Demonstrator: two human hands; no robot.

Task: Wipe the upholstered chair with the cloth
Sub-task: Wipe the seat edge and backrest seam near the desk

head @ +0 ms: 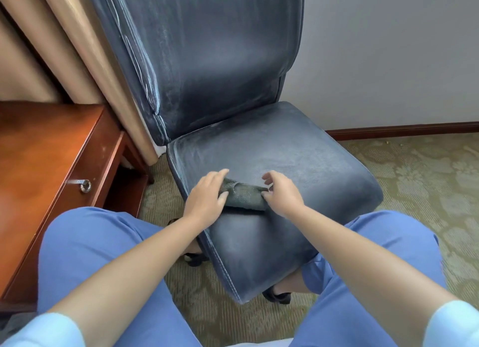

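A blue-grey upholstered chair (259,144) with a tall backrest stands in front of me, its velvet marked with pale streaks. A bunched grey-green cloth (245,195) lies on the front part of the seat. My left hand (207,195) rests on the cloth's left end, fingers mostly straight, thumb against the fabric. My right hand (281,192) pinches the cloth's right end between thumb and curled fingers, its index finger raised.
A reddish wooden desk (46,165) with a metal drawer lock (85,185) stands at the left. Beige curtains (64,48) hang behind it. A grey wall with dark skirting is at the right. Patterned green carpet (414,178) surrounds the chair. My knees in blue trousers flank the seat.
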